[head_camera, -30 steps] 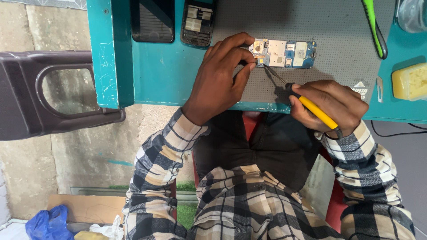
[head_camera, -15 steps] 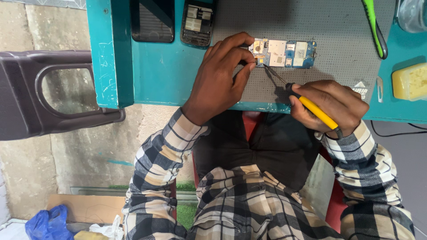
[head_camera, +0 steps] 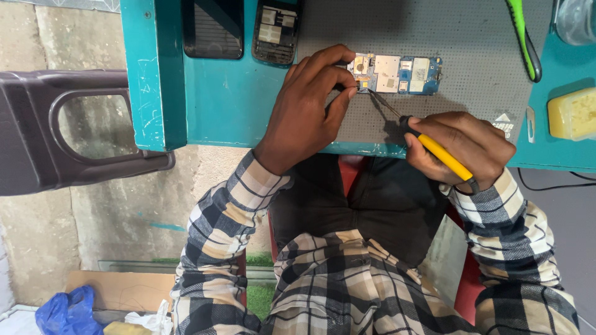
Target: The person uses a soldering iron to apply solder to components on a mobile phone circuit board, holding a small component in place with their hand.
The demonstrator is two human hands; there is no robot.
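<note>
Right hand (head_camera: 462, 149) sits nearest the body at the tabletop (head_camera: 242, 105) edge, grip closed round a yellow-handled soldering iron (head_camera: 442, 155); its thin metal tip runs up and left from the fingers to the near left corner of the circuit board (head_camera: 397, 74). Left hand (head_camera: 307, 111) is just left of that, wrist over the tabletop edge, thumb & fingertips pinched on the board's left end, pressing it onto the grey perforated mat (head_camera: 434, 37). Board is blue w/ silver shields, lying flat, long side across, just beyond both hands. Beyond the left hand, further up: an opened phone body (head_camera: 276, 31) and, left of it, a dark phone w/ black screen (head_camera: 212, 28). Far right of the right hand: a yellowish block (head_camera: 571, 113), and up past it a green-handled tool (head_camera: 521, 34) on the mat.
</note>
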